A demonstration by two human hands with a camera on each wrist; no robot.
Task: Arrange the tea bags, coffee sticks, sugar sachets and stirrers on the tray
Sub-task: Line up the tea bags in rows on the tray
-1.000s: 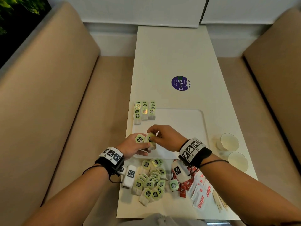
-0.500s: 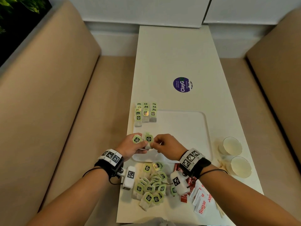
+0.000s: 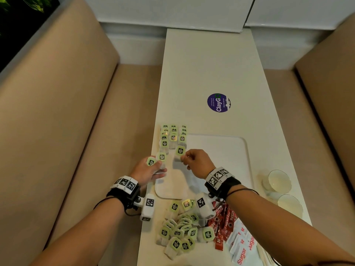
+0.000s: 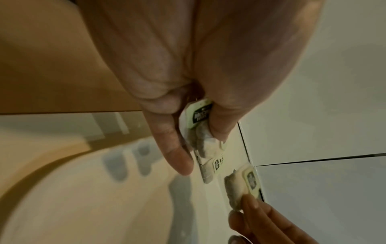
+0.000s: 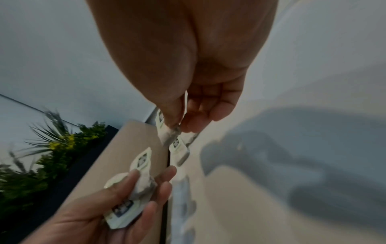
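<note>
1. A long white table [image 3: 207, 70] stands between two beige benches, with a white tray [image 3: 226, 150] on it.
2. The right hand [image 3: 197, 163] pinches one tea bag [image 3: 179, 153] over the tray's far left corner, just beside the rows of tea bags [image 3: 172, 136].
3. The left hand [image 3: 148, 170] holds a few more tea bags [image 3: 156, 160] in curled fingers.
4. A loose pile of tea bags [image 3: 180, 231], red coffee sticks [image 3: 221, 225] and sugar sachets [image 3: 242, 248] lie near the front edge.

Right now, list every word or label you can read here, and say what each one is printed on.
"ClayGO": purple round sticker on the table; its small print is too small to read.
"Sugar": white sugar sachets by the near table edge.
Red coffee sticks: white lettering, partly hidden, not readable.
Tea bag tags: dark logo, blurred.
Wristband squares: black-and-white patterns, no words.
</note>
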